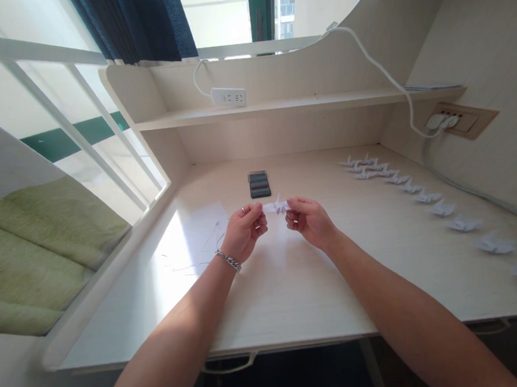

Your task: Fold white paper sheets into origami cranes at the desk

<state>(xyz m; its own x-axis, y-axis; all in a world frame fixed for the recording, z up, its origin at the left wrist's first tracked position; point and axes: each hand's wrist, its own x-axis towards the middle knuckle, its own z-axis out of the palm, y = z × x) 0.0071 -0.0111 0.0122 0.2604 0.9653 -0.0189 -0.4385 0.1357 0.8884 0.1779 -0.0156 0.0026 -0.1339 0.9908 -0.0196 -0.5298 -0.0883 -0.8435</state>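
Observation:
Between my two hands a white folded paper crane (278,206) is held up over the desk (289,298). My left hand (246,227) pinches its left wing, thumb on top and fingers curled. On the other side my right hand (309,218) pinches the right wing in the same way. The crane's pointed neck or tail stands up in the middle. White paper sheets (199,231) lie left of my left hand, partly in bright sunlight, with thin dark lines or strips on them. Just beyond my hands lies a dark phone (259,185).
Several finished paper cranes (443,207) stand in a line along the desk's right side. A power strip (229,97) sits on the back shelf (287,105). A white cable (383,67) hangs down to the wall socket (467,120). Bed rails (86,105) rise at left.

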